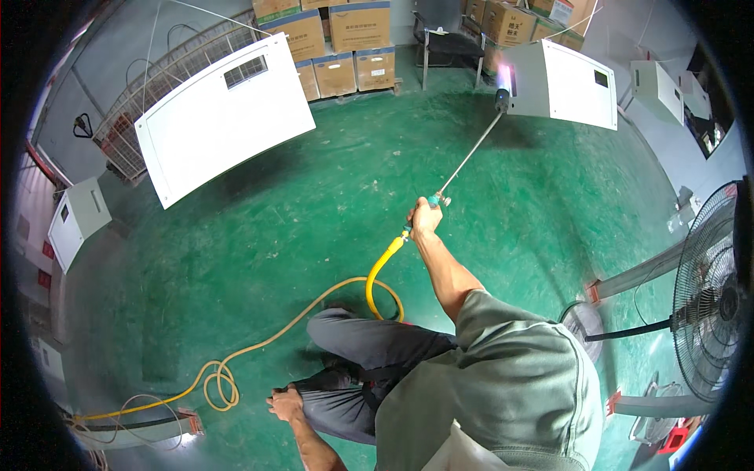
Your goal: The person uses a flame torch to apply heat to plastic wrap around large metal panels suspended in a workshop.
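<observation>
My right hand is closed around the handle of a gas torch, a long thin metal wand with a dark burner head at its far end. A bluish-pink flame rises from the burner, right beside the left side of a white box-shaped metal casing hanging at the far right. From the torch's handle a yellow hose runs down, loops on the floor and trails off to the left. My left hand rests on my bent knee, its fingers apart and holding nothing.
A large white panel hangs at the upper left before a wire cage cart. More casings hang at the far left and far right. Stacked cartons and a black chair stand behind. A fan is on my right.
</observation>
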`<action>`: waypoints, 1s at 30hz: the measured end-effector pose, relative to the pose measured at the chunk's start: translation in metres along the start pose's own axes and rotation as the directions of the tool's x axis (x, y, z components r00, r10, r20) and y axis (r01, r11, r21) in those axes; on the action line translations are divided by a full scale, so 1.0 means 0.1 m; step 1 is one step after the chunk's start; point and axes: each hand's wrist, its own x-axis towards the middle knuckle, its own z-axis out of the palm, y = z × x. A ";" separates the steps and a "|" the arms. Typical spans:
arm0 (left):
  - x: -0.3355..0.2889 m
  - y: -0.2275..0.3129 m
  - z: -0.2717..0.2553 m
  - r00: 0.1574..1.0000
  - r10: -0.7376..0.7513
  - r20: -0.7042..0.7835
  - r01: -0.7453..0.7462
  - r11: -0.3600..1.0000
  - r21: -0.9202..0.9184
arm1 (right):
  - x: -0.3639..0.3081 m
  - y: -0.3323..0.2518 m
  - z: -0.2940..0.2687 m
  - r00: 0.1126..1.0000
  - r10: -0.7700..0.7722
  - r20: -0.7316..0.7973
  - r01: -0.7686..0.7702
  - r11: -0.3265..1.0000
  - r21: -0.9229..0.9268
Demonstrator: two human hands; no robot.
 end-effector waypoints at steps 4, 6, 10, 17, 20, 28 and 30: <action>-0.01 -0.03 0.02 1.000 -0.014 -0.010 0.014 1.000 -0.003 | -0.12 0.04 -0.14 0.999 -0.010 -0.041 0.010 1.000 -0.008; 0.01 -0.07 0.06 1.000 0.013 -0.007 -0.013 1.000 0.007 | -0.15 0.10 -0.24 0.999 -0.006 -0.034 0.005 1.000 -0.016; -0.02 0.00 0.03 0.998 0.046 0.037 -0.047 0.999 0.012 | -0.02 0.20 -0.48 0.996 -0.008 -0.085 0.004 0.999 -0.047; -0.12 -0.01 -0.02 0.999 -0.030 0.025 0.030 0.999 -0.018 | -0.05 0.33 -0.69 0.980 -0.052 -0.190 0.039 0.996 -0.075; -0.16 -0.12 -0.03 0.999 -0.043 -0.008 0.043 0.999 -0.005 | -0.01 0.39 -0.70 0.974 -0.129 -0.185 0.102 0.984 -0.148; -0.20 -0.12 0.00 1.000 -0.010 0.025 0.010 1.000 -0.010 | 0.54 -0.17 -0.84 0.957 -0.288 0.022 0.285 0.929 -0.236; -0.19 -0.15 0.01 1.000 -0.014 0.021 0.014 1.000 -0.012 | 0.37 -0.38 -0.89 0.950 -0.291 0.111 0.310 0.919 -0.246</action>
